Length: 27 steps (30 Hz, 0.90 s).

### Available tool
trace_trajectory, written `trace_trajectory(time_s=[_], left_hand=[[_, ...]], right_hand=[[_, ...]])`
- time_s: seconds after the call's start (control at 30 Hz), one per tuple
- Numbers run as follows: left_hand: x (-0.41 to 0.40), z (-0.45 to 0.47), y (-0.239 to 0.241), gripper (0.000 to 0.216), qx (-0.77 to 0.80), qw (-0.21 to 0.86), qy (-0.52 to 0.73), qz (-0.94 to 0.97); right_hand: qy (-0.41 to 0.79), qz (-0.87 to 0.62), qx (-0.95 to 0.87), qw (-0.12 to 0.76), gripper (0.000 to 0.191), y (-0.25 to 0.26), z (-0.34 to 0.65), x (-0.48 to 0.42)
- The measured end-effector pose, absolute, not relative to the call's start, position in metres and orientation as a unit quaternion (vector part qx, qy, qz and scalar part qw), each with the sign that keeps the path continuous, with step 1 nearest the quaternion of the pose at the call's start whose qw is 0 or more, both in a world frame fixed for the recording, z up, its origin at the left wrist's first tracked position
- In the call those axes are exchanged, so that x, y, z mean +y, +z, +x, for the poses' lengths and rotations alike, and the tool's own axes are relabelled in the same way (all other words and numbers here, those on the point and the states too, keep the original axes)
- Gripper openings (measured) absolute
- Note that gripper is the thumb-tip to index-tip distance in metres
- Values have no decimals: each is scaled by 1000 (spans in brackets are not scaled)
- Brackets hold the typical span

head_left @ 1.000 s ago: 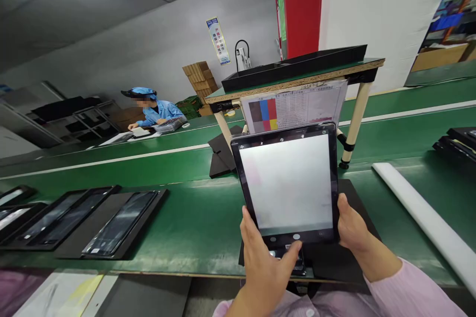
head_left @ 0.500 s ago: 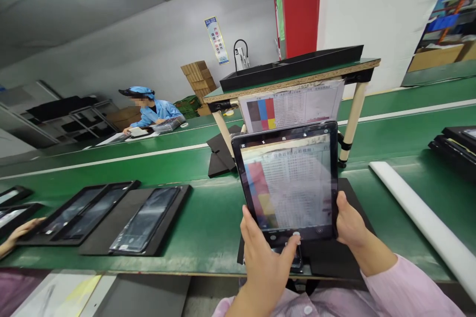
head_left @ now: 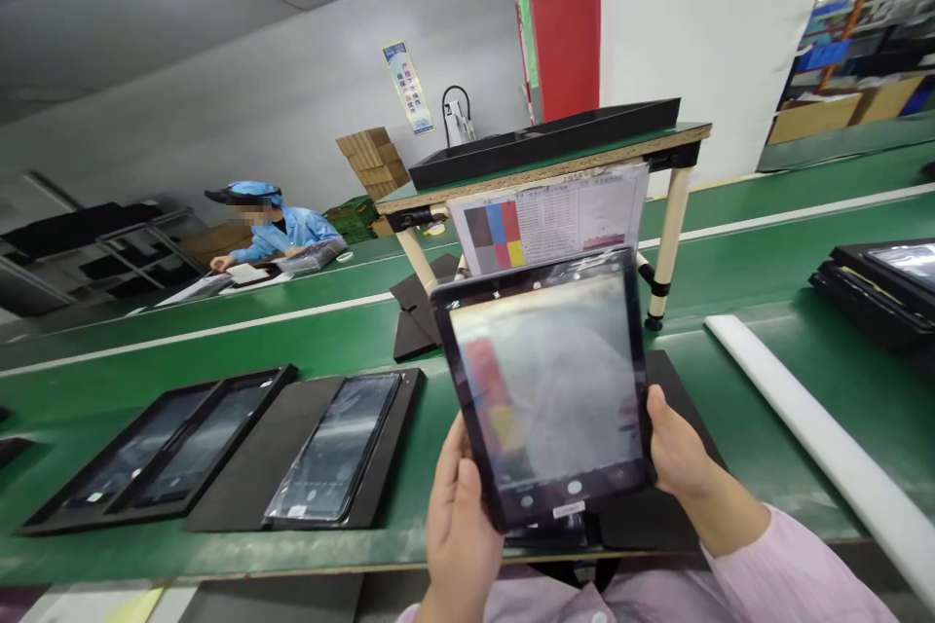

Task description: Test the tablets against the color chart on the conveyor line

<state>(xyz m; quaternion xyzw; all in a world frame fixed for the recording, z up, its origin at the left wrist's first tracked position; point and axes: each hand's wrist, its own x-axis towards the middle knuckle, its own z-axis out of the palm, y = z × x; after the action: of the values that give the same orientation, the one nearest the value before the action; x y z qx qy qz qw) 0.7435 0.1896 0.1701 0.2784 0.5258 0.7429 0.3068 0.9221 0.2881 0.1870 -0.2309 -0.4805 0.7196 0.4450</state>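
Note:
Both my hands hold up a black-framed tablet (head_left: 551,389), its lit screen showing a blurred camera picture of coloured blocks. My left hand (head_left: 462,506) grips the lower left edge, thumb along the frame. Closed around the lower right edge is my right hand (head_left: 683,448). Behind the tablet, a printed chart (head_left: 547,219) with colour squares hangs under a small raised stand (head_left: 544,177). Below it, a dark tray (head_left: 650,516) lies on the green bench, partly hidden by the tablet and my hands.
To the left lie a film-wrapped tablet (head_left: 336,448) on a dark foam tray and a two-slot tray (head_left: 168,448) holding devices. A white bar (head_left: 818,438) and stacked black trays (head_left: 877,292) are on the right. A person in blue (head_left: 281,224) sits across the bench (head_left: 241,331).
My left thumb has left the screen's bottom and now rests at the tablet's left edge. The screen picture has blurred. The trays at left have shifted right; the hand beside them is gone from view.

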Motion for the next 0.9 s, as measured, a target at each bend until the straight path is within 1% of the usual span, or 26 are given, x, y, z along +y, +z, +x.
trace_trajectory(time_s=[0.07,0.1,0.17,0.27,0.4,0.5,0.6,0.67,0.73,0.8,0.9], left_hand=[[195,735,174,57,504,385,746,203],[197,733,176,58,498,403,746,180],[201,734,177,61,500,407,751,142],[207,742,177,63,507,392,763,85],[210,753,172,60,497,417,756,88],[210,755,163,59,491,444,743,100],[208,754,151,57,490,480,718,118],[207,755,145,57,499,492,704,115],[207,762,144,61,508,504,693,94],[210,775,145,68,518,519,677,68],[221,798,143,75,543,543,635,81]], right_hand=[[714,-224,-488,449,73,185,925,283],[701,-219,-501,458,70,185,927,281],[652,-207,-547,482,67,190,933,275],[537,-191,-656,494,67,204,943,272],[416,-222,-745,473,67,224,955,280],[368,-256,-759,473,67,231,960,287],[334,-263,-766,482,64,227,966,292],[334,-285,-759,481,63,219,970,295],[366,-304,-741,474,65,208,975,298],[443,-312,-682,490,72,195,978,303],[587,-343,-513,524,86,173,983,312]])
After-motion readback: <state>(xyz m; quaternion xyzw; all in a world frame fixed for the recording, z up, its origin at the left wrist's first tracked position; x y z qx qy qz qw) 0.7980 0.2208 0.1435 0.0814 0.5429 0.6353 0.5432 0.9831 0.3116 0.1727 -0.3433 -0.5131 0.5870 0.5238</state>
